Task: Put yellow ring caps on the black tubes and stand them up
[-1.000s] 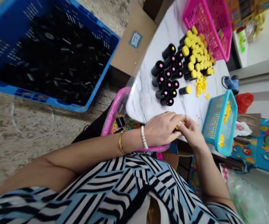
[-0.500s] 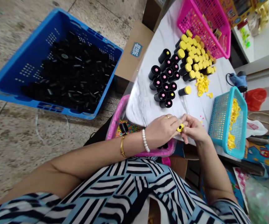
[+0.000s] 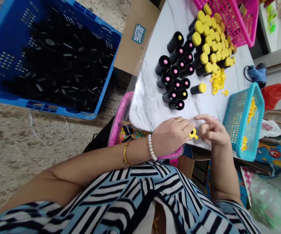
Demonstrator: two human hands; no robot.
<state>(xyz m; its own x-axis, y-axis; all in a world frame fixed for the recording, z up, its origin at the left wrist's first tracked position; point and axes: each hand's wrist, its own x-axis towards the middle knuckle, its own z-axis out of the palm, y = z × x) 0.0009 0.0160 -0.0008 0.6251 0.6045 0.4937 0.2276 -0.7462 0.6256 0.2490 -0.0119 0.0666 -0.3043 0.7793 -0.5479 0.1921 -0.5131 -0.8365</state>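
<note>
Between the fingertips of my left hand point(image 3: 169, 136) is a small yellow ring piece with a short stem point(image 3: 193, 133). My left hand is closed on it, low over the table's front edge. Just to the right, my right hand point(image 3: 215, 132) is apart from the ring piece, index finger stretched out and the other fingers loosely bent; I see nothing in it. Beyond my hands stand several open black tubes point(image 3: 173, 95), most with a pink tip inside and a few with a yellow one. One yellow-capped black tube point(image 3: 199, 88) lies apart from the others.
Yellow-capped tubes point(image 3: 210, 39) crowd the back, beside loose yellow pieces point(image 3: 218, 79) and a pink basket point(image 3: 249, 27). A turquoise basket point(image 3: 234, 113) holds yellow parts at right. A blue crate point(image 3: 101, 94) of black parts is left; a pink-rimmed bin point(image 3: 115, 126) with colored beads sits below the table.
My right hand has drawn away from the ring piece, to the right. The ring piece stays in my left hand, its stem now showing. The view has shifted slightly.
</note>
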